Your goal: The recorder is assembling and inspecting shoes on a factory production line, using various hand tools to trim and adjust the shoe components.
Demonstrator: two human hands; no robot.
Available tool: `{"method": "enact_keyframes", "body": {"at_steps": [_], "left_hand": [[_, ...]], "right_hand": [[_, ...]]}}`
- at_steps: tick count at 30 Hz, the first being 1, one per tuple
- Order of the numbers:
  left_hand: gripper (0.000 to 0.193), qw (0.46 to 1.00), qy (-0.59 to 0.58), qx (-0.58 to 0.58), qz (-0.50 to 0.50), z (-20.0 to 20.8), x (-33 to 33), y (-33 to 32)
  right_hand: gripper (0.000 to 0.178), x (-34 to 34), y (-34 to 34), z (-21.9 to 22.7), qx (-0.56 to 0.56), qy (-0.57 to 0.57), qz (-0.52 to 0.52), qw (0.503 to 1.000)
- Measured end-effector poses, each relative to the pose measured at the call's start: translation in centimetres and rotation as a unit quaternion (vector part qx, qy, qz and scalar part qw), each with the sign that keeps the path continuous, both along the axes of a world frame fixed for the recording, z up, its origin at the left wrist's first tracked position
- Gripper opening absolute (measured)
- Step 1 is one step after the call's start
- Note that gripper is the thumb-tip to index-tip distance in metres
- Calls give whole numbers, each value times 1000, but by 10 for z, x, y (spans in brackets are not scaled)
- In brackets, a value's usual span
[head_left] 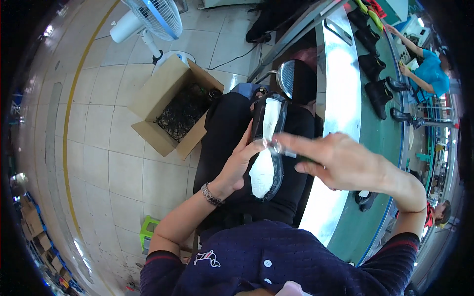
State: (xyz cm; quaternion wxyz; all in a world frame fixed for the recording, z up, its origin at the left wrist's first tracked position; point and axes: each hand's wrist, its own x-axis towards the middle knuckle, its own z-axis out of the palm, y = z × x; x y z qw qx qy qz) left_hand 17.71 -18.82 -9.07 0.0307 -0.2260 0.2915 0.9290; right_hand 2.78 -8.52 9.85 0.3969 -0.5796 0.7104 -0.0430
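A black shoe (278,182) lies sole up across my lap, with a white filler layer (262,172) over the middle of its underside. My left hand (241,162) is wrapped round the shoe's left side at the waist, the thumb near the white layer. Above that narrow waist my right hand (340,160) is closed on a small hand tool (277,146) with a shiny metal end. Motion smears the tool, so its exact kind cannot be made out. Its metal end is close to the left thumb, at or just above the sole.
To my right runs a shiny metal ledge (340,98) beside a green conveyor belt (363,133) carrying several black shoes (378,97). A cardboard box (148,98) of black stringy material and a fan (158,19) stand on the left. Across the belt sits a person in blue (432,74).
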Motion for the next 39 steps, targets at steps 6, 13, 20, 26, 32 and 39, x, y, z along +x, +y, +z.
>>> {"method": "enact_keyframes", "body": {"at_steps": [6, 13, 20, 26, 32, 39], "left_hand": [[84, 999, 25, 32, -30, 10, -4, -8], [84, 998, 20, 23, -58, 9, -1, -17], [89, 995, -12, 50, -84, 8, -1, -23], [100, 994, 11, 55, -94, 3, 3, -23], [113, 991, 35, 43, -121, 3, 7, -21], [126, 991, 54, 78, -99, -19, 25, -5]], "right_hand": [[67, -33, -15, -53, 39, 200, 2, 979], [67, -18, -3, -63, -263, 124, 1, 957], [69, -7, 2, -53, -80, 182, 38, 979], [71, 4, -3, -43, 51, 198, 58, 977], [67, 16, 13, -58, -106, 155, 16, 982], [66, 32, 10, -44, -88, 141, 41, 985]]}}
